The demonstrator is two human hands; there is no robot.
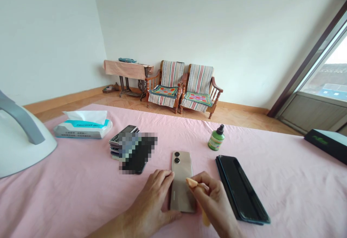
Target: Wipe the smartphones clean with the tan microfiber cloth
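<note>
A gold smartphone [181,180] lies face down on the pink tablecloth [81,187], camera end away from me. My left hand [151,203] rests against its left edge with fingers curled on it, steadying it. My right hand [214,203] is closed around a small tan tool [193,183] whose tip touches the phone's right edge.
A black case or tray [241,189] lies right of the phone, a green bottle [216,138] behind it. A stack of phones [127,146] and a tissue pack [84,126] sit at left. A white lamp base [18,140] stands far left, a dark box [325,142] far right.
</note>
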